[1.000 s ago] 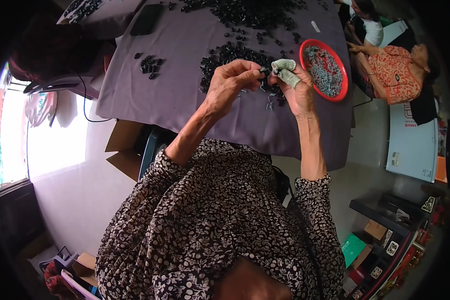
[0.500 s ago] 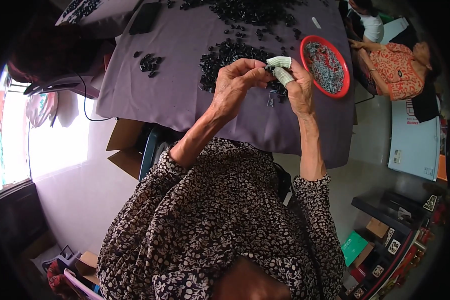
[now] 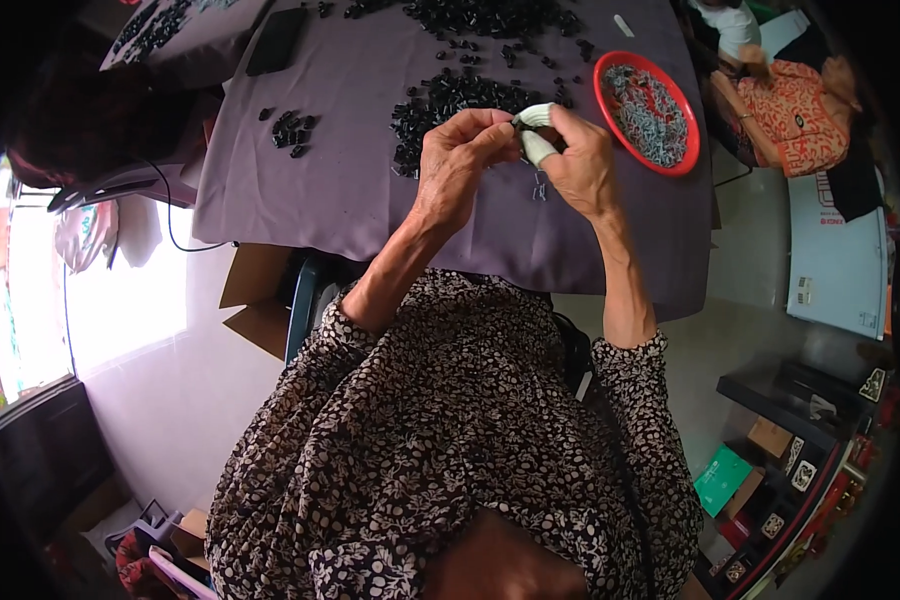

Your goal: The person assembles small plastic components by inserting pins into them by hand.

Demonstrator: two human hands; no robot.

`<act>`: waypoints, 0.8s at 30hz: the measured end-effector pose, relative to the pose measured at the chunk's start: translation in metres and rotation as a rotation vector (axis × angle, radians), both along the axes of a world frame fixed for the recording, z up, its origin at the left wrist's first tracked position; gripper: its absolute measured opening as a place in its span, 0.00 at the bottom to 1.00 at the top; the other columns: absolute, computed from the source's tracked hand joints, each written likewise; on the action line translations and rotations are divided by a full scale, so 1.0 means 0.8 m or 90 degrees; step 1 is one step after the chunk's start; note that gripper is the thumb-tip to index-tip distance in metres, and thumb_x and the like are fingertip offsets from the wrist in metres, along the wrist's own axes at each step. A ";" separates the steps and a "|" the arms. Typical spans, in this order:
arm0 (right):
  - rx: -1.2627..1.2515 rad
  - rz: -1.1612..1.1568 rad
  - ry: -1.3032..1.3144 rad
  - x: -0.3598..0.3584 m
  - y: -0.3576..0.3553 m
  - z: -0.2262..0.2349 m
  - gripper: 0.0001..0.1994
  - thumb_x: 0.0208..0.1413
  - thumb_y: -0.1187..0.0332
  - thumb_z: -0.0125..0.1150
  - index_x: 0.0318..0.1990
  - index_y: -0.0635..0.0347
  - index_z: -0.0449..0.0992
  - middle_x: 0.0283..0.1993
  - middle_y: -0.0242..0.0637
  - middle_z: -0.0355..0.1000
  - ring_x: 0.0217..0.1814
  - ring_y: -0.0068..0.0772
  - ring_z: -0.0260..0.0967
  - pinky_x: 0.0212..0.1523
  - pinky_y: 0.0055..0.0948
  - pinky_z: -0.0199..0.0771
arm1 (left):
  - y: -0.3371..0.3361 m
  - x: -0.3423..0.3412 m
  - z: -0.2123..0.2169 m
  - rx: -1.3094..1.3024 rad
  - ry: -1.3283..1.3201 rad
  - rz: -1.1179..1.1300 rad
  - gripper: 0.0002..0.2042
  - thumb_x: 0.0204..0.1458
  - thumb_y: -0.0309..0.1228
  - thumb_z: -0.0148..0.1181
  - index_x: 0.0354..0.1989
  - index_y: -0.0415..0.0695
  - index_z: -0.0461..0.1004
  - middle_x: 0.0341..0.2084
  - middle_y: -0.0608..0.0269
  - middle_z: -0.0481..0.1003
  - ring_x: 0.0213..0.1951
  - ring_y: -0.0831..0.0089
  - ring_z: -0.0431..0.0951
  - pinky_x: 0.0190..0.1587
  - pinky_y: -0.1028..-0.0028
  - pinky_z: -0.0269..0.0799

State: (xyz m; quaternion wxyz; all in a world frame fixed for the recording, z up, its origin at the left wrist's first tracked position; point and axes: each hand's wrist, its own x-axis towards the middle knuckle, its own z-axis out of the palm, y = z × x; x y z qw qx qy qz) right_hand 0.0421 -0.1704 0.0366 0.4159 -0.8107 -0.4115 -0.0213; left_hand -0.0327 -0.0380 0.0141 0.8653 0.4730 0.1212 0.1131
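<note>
My left hand [image 3: 456,158] and my right hand [image 3: 577,160] meet over the near side of the table. Between their fingertips is a small black plastic piece [image 3: 518,124], mostly covered by the fingers. Pale finger covers [image 3: 538,150] wrap the thumb and a finger of my right hand. Just behind the hands spreads a pile of small black pieces [image 3: 440,105]. A few small grey metal clips [image 3: 540,187] lie on the cloth below my right hand. Right of it stands a red oval basin [image 3: 602,92] holding many such grey metal bits.
A purple-grey cloth covers the table [image 3: 350,190]. A small group of black pieces [image 3: 290,130] lies to the left, a larger heap [image 3: 490,15] farther back. A dark flat object [image 3: 276,42] rests at far left, a white strip [image 3: 623,25] at far right. Another person [image 3: 785,110] sits at right.
My right hand's fingers have turned and closed in nearer the left fingertips around the black piece. The whole view has shifted slightly. The person at right has moved an arm.
</note>
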 end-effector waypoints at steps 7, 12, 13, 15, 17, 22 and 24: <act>0.411 0.040 0.484 0.016 -0.012 -0.026 0.07 0.47 0.76 0.52 0.35 0.64 0.74 0.31 0.33 0.72 0.33 0.21 0.68 0.38 0.22 0.69 | -0.009 0.003 0.004 -0.057 -0.019 -0.039 0.07 0.50 0.26 0.55 0.35 0.37 0.72 0.29 0.60 0.75 0.31 0.77 0.74 0.37 0.78 0.71; 0.512 0.151 0.586 0.024 -0.015 -0.035 0.08 0.49 0.70 0.54 0.35 0.64 0.73 0.33 0.37 0.71 0.39 0.31 0.67 0.44 0.28 0.66 | -0.011 -0.001 0.008 -0.009 -0.034 -0.034 0.07 0.51 0.27 0.55 0.36 0.38 0.72 0.29 0.61 0.76 0.31 0.78 0.74 0.37 0.78 0.70; 0.509 0.152 0.587 0.025 -0.014 -0.035 0.08 0.49 0.70 0.54 0.35 0.64 0.73 0.33 0.37 0.71 0.39 0.31 0.67 0.44 0.28 0.66 | -0.012 -0.002 0.012 0.014 -0.037 -0.038 0.07 0.50 0.27 0.56 0.35 0.38 0.73 0.28 0.62 0.75 0.30 0.79 0.73 0.36 0.79 0.69; 0.553 0.196 0.602 0.024 -0.011 -0.034 0.10 0.51 0.68 0.51 0.36 0.65 0.73 0.34 0.39 0.71 0.42 0.35 0.67 0.47 0.31 0.66 | -0.014 -0.001 0.015 0.035 -0.040 -0.039 0.07 0.50 0.27 0.56 0.35 0.38 0.73 0.27 0.63 0.75 0.29 0.80 0.72 0.35 0.79 0.68; 0.571 0.201 0.630 0.022 -0.009 -0.034 0.11 0.52 0.67 0.51 0.36 0.65 0.73 0.35 0.40 0.71 0.44 0.35 0.66 0.48 0.31 0.65 | -0.017 0.000 0.016 0.063 -0.038 -0.030 0.06 0.50 0.27 0.56 0.33 0.37 0.74 0.25 0.65 0.74 0.27 0.81 0.70 0.33 0.80 0.66; 0.583 0.197 0.658 0.014 -0.003 -0.034 0.13 0.53 0.64 0.50 0.37 0.65 0.74 0.37 0.41 0.71 0.46 0.37 0.67 0.52 0.32 0.64 | -0.018 -0.003 0.020 0.079 -0.028 -0.026 0.06 0.49 0.27 0.57 0.33 0.38 0.74 0.23 0.66 0.73 0.26 0.82 0.69 0.33 0.80 0.66; 0.598 0.191 0.685 0.011 -0.001 -0.034 0.12 0.53 0.65 0.51 0.37 0.65 0.74 0.39 0.41 0.72 0.46 0.37 0.68 0.52 0.32 0.65 | -0.017 -0.004 0.021 0.088 -0.023 -0.017 0.07 0.48 0.28 0.58 0.34 0.38 0.75 0.22 0.66 0.73 0.26 0.82 0.69 0.34 0.81 0.66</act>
